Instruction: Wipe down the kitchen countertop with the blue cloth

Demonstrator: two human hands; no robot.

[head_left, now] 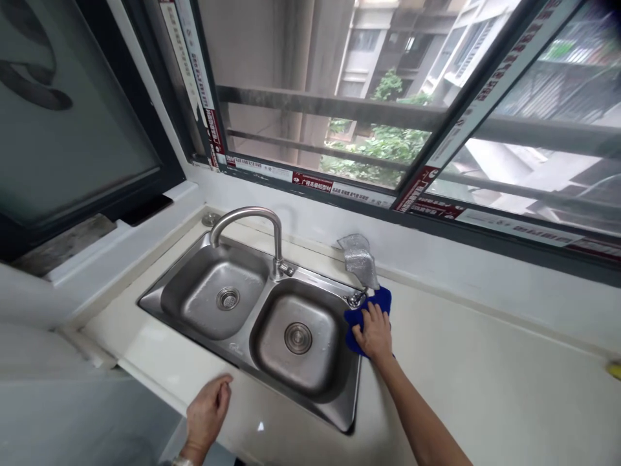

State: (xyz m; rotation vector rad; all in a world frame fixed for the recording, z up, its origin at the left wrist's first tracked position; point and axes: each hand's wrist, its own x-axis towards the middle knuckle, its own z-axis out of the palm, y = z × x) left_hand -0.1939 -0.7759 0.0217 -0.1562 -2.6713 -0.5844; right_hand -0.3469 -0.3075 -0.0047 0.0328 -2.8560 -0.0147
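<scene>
My right hand (374, 333) presses a blue cloth (383, 299) onto the right rim of the steel double sink (237, 346), at its back right corner. Part of the cloth is covered by the fingers, which curl over it. Just behind lies a crumpled silver foil-like piece (359, 257), close to a small metal fitting (356, 299) on the rim. Over the counter's front edge, left of the sink's near corner, my left hand (209, 408) is closed with its fingers curled in; I see nothing in it.
A curved faucet (277, 239) rises between the two basins, its spout over the left one. The pale countertop (466, 375) stretches to the right, where a yellow object (614, 370) shows at the edge. Behind stands a window frame (310, 184); a dark-framed glass panel (77, 129) is at left.
</scene>
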